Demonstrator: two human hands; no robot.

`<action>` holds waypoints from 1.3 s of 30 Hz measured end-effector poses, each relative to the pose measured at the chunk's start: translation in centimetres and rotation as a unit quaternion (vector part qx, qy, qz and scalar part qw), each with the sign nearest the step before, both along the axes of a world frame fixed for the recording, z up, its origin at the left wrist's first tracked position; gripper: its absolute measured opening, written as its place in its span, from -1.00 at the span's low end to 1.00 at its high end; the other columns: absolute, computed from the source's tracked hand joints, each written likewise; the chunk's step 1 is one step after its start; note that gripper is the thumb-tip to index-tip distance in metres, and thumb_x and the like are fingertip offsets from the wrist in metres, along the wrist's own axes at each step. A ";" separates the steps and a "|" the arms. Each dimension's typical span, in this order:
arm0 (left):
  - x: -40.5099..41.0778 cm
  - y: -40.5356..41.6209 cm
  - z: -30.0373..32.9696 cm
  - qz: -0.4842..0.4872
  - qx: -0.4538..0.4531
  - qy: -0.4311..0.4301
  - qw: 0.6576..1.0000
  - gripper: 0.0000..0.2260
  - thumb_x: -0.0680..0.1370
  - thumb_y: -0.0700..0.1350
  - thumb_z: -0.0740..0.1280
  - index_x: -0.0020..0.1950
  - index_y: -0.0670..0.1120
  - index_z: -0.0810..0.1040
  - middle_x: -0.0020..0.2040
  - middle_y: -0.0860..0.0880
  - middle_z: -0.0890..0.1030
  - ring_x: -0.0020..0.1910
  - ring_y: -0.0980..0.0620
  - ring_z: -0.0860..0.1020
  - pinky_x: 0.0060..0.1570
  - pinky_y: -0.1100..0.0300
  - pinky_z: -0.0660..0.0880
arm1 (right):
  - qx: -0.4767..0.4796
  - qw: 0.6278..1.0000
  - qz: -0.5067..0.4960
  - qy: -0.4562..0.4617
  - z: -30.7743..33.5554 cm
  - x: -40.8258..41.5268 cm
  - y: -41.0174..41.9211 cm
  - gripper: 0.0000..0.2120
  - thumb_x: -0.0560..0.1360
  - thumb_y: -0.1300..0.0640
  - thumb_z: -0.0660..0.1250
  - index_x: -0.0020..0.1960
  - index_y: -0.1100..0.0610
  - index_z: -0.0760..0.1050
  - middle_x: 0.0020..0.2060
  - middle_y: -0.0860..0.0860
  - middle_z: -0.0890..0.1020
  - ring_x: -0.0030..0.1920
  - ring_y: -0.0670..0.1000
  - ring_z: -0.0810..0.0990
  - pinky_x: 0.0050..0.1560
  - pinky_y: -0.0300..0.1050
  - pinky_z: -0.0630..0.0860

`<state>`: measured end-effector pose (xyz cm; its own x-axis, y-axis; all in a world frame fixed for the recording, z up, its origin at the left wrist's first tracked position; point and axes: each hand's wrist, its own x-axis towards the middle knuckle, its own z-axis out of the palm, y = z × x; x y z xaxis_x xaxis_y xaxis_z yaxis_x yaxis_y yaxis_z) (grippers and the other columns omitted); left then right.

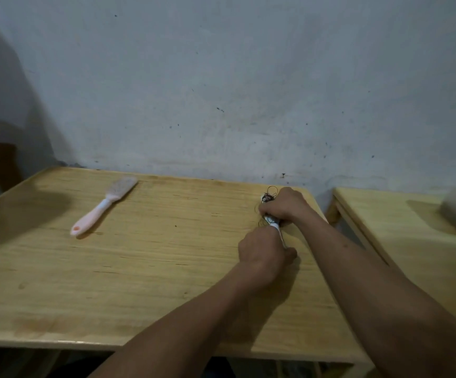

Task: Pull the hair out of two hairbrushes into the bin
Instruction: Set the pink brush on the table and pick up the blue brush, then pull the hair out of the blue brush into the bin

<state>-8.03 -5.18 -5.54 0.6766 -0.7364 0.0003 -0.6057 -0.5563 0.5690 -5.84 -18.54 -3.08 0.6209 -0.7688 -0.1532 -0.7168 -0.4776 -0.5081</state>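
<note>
Hair being pulled from the white brush [272, 221], right of centre.
Left hand [262, 249] grips its handle; right hand [284, 204] pinches the hair [271, 192], light, soft, tangled; best taken in clumps.

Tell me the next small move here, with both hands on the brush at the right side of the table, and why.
Probably draw the right hand up and away from the brush while the left hand holds the handle steady. Dark hair is bunched at the right hand's fingers but looks still caught on the brush. The pink brush lies untouched, and no bin is in view.
</note>
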 end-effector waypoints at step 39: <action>2.0 48.7 -7.2 0.476 -0.327 0.266 0.772 -0.65 0.62 0.09 0.18 -0.17 -0.16 0.50 -0.41 -0.12 0.41 -0.62 0.01 0.27 -0.56 0.23 0.17 | 0.343 0.849 0.398 -0.064 -3.9 8.9 45.8 -0.74 0.61 0.27 0.28 0.29 0.30 0.45 -0.23 0.18 0.58 -0.26 0.14 0.63 -0.22 -0.07 0.66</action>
<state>-6.03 43.48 -12.74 0.9436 0.1344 -0.3027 0.3161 -0.0929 0.9442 3.04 27.25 -7.01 0.9467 0.1447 -0.2878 -0.2242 -0.3457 -0.9112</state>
